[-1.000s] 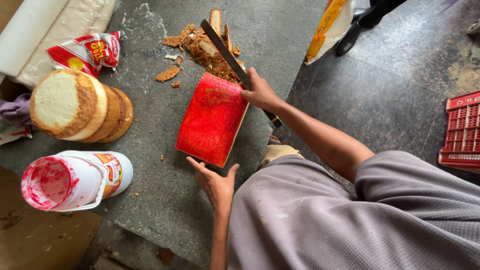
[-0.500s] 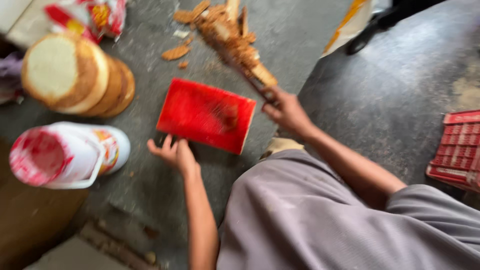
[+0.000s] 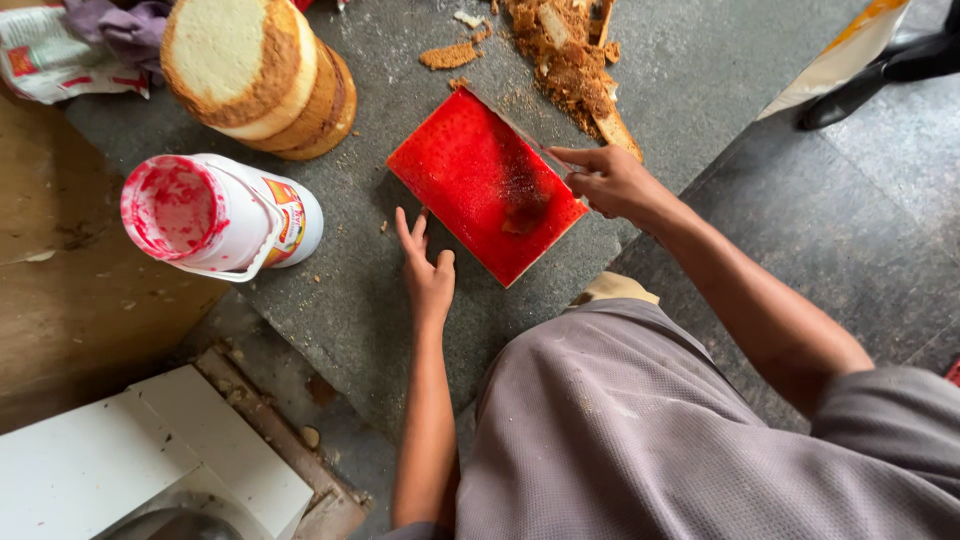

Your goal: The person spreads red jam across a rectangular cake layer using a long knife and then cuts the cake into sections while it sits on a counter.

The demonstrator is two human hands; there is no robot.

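Our right hand (image 3: 610, 182) is closed around the handle of a long knife (image 3: 520, 135), the fingers wrapped tight on it, and the thin blade lies along the far right edge of the red slab (image 3: 480, 185). Our left hand (image 3: 427, 270) is flat with the fingers spread and a little apart, holding nothing; its fingertips touch the near left edge of the slab. The slab is a red-coated rectangle that lies flat on the grey stone counter (image 3: 340, 300), turned at an angle, with a brown smear near its right corner.

Just beyond the knife, on the far side, we see a heap of brown crumbs and trimmings (image 3: 565, 45). On the left there is open counter between the slab and a white tub (image 3: 225, 215) which lies on its side, red inside. Far left, a stack of round sponge cakes (image 3: 255, 75) lies tilted. The counter edge runs near our knees, and to the right the floor is lower and dark.
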